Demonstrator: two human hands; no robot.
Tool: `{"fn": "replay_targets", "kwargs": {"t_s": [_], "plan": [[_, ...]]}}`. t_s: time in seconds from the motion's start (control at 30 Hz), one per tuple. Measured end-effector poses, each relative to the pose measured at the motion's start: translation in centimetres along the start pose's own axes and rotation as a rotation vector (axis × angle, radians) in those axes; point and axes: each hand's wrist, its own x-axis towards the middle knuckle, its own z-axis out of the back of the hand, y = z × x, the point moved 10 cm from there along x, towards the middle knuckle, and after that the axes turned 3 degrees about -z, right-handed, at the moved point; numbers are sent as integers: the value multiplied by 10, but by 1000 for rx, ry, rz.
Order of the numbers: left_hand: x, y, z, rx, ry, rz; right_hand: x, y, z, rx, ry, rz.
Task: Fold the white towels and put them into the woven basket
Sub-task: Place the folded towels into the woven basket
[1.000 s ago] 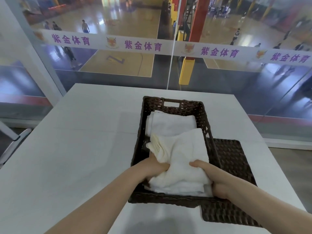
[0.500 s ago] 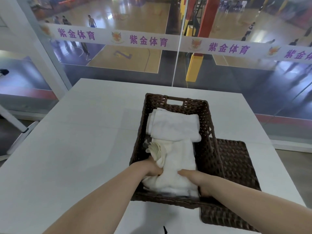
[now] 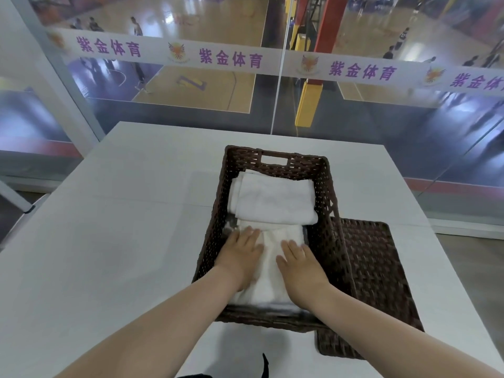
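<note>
Left hand [image 3: 240, 253] and right hand [image 3: 298, 261] lie open and flat, gripping nothing, on the near white towel [image 3: 272, 268] inside the woven basket [image 3: 324, 214]. Beyond the fingertips: second folded towel [image 3: 272, 201]. Right of hands: basket lid [image 3: 376, 282]. White table [image 3: 109, 227]; past it, glass wall [image 3: 191, 85] over courts.

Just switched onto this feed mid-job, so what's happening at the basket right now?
A person has both hands flat on a folded white towel in the near end of the woven basket: the left hand and the right hand are pressing it down, fingers open. Another folded towel lies at the far end. The woven lid lies on the white table to the basket's right.
</note>
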Motion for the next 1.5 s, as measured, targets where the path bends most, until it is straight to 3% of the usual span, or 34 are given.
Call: {"fn": "replay_targets", "kwargs": {"t_s": [0.17, 0.3, 0.43, 0.67, 0.77, 0.87, 1.1, 1.2, 1.3, 1.5], "plan": [[3, -11, -24, -145, 167, -61, 0, -4, -40, 203, 371, -74], [3, -13, -48, -265, 370, -44, 1, -5, -54, 258, 514, -97], [2, -14, -57, -275, 420, -30, 7, -4, -60, 242, 562, -98], [5, -11, -49, -228, 401, -18, 14, -5, -50, 138, 511, -78], [11, -7, -44, -229, 396, 10, 10, -15, -25, 121, 372, -58], [18, -8, -28, -311, 300, 39, -1, -30, 16, 188, 60, -55], [9, -47, 73, -693, -214, -127, -65, -97, 74, 750, -746, -196], [-4, -80, 96, -797, -269, -218, -89, -140, 47, 1107, -873, -392], [-16, -112, 103, -838, -255, -281, -98, -171, -15, 1377, -789, -625], [-21, -141, 95, -916, -189, -326, -98, -184, -168, 1314, -278, -920]]}}
